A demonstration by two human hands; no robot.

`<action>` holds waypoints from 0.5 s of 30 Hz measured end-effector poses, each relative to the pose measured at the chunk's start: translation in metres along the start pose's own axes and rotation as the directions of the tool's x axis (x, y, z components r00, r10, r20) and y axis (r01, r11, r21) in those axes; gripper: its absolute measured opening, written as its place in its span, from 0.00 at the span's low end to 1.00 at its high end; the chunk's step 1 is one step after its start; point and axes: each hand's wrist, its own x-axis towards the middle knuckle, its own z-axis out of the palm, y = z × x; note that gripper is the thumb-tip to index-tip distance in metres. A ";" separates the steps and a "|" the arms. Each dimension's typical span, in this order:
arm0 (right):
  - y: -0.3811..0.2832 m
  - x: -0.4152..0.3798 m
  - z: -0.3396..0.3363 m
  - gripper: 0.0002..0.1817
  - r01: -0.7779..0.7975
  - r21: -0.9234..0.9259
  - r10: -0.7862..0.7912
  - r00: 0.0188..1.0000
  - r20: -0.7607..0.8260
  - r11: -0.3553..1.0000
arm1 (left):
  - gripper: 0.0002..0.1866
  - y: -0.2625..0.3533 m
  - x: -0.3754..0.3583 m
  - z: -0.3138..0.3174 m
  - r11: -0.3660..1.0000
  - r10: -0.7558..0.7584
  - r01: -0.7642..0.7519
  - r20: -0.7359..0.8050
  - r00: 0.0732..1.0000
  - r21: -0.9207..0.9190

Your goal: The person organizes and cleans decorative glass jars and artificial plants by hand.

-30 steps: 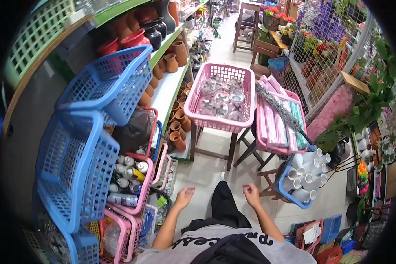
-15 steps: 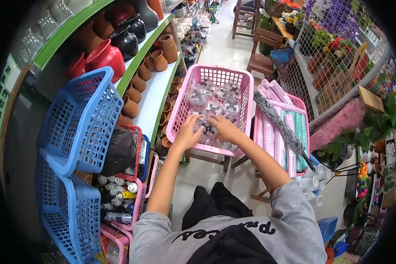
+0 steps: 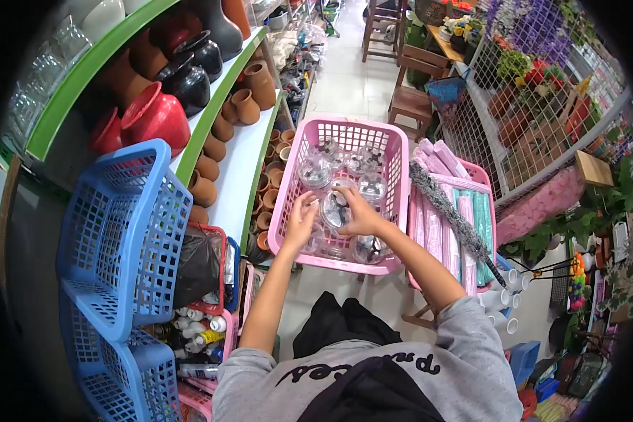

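A pink plastic basket [image 3: 399, 162] in front of me holds several round, clear plastic containers [image 3: 315, 172] with black-and-white pieces inside. My right hand [image 3: 362, 215] grips one clear round container [image 3: 335, 209] from its right side, thumb and fingers spread around its edge. This container is tipped so its round face points up towards me, above the others. On its left, my left hand [image 3: 302, 221] has its fingers loosely curved and apart, fingertips right beside the container's rim.
To the right stands a pink basket of rolled plastic packs [image 3: 446, 232] with a grey fluffy duster [image 3: 457, 214] across it. Stacked blue baskets [image 3: 123, 239] and a green-edged shelf of clay pots [image 3: 204, 190] border the left. A wooden chair [image 3: 410, 102] stands beyond.
My right hand has taken hold of a clear container and tilted it up. My left hand has drawn slightly left and down. The basket appears a little lower in view.
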 end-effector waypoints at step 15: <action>0.055 -0.128 -0.101 0.39 -0.495 -0.264 0.211 0.711 -0.670 0.828 | 0.30 0.024 0.020 0.115 0.475 -0.134 0.626 0.653 0.746 -0.618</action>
